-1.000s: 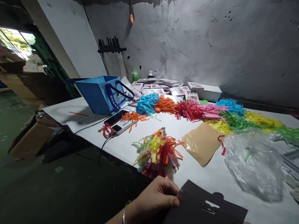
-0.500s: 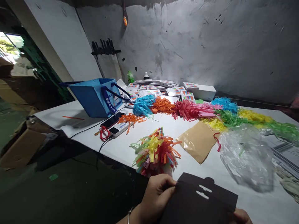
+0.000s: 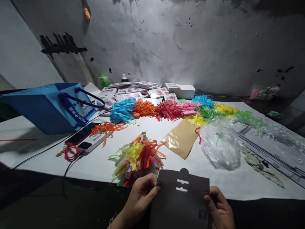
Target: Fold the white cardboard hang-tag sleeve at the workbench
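Observation:
A dark grey card box (image 3: pixel 179 203), seemingly flat, is held up at the table's front edge. It has two white-looking hang slots and a rounded tab on its top edge, and its lower part runs out of view. My left hand (image 3: pixel 144 194) pinches its left edge between thumb and fingers. On the opposite side my right hand (image 3: pixel 218 206) grips the right edge, thumb in front. Just beyond my left hand lies a multicoloured bunch of paper fringe (image 3: pixel 139 157). A tan paper envelope (image 3: pixel 181 138) rests on the table behind the card box.
Fringe bundles in blue (image 3: pixel 122 109), orange (image 3: pixel 145 108) and red (image 3: pixel 168 110) lie across the white table (image 3: pixel 152 125). Behind them are stacked printed boxes (image 3: pixel 156 92). A blue bag (image 3: pixel 47 108) and phones (image 3: pixel 94 141) stand left; clear plastic (image 3: pixel 221 143) lies right.
The view has swung to the right, so the table's things shift left. The card box is now more upright and square to me, and more of my right hand shows.

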`<state>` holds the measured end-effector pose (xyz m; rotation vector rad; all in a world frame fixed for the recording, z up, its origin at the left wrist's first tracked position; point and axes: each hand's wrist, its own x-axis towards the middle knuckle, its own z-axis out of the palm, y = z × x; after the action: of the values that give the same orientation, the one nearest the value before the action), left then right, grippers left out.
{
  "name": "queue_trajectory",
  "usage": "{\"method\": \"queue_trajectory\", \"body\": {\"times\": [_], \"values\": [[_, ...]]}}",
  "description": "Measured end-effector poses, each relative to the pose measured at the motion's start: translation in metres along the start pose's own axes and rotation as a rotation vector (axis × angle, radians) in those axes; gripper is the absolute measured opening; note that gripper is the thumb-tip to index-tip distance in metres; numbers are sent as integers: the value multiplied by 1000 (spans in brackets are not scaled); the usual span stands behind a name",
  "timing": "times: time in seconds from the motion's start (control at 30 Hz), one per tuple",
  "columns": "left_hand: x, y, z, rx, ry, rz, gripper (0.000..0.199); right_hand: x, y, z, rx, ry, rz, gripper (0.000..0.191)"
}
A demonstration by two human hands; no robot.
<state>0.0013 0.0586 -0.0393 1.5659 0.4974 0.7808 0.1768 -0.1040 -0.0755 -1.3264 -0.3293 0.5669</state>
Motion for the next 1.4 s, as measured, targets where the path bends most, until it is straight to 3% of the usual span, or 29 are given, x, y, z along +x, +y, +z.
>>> {"method": "queue_trajectory", "body": {"times": [0.13, 0.23, 0.3, 0.4, 0.47, 0.53, 0.67, 0.77, 0.87, 0.93, 1.03, 1.17, 1.4], "values": [[3, 2, -1, -227, -65, -147, 35, 0, -2, 3, 36, -1, -70, 42], [5, 7, -2, -204, -105, -182, 21, 1, -11, 0, 4, -105, 21, 34], [6, 11, -2, -147, -135, -67, 18, 5, -22, -7, -24, -245, 17, 39], [8, 14, -2, -87, -178, 178, 15, 17, -39, -19, -191, -532, -192, 22], [7, 16, -3, -32, -186, 232, 20, 23, -49, -26, -325, -681, -350, 22], [6, 18, -5, 42, -212, 202, 27, 27, -59, -30, -416, -763, -467, 31], [2, 21, -4, 125, -305, 149, 20, 26, -79, -29, -740, -817, -697, 46], [1, 18, 4, 206, -267, 178, 6, 28, -85, -18, -959, -767, -936, 30], [1, 14, 14, 244, -256, 221, 14, 32, -80, -1, -1045, -683, -1119, 26], [1, 12, 18, 227, -253, 239, 24, 36, -76, 11, -1094, -703, -1189, 30], [-1, 11, 20, 188, -241, 211, 33, 40, -76, 20, -1152, -805, -1221, 27], [-3, 10, 21, 194, -217, 162, 28, 47, -81, 21, -1212, -918, -1202, 26], [-3, 8, 28, 235, -202, 140, 32, 55, -80, 17, -1248, -971, -1147, 47]]}}
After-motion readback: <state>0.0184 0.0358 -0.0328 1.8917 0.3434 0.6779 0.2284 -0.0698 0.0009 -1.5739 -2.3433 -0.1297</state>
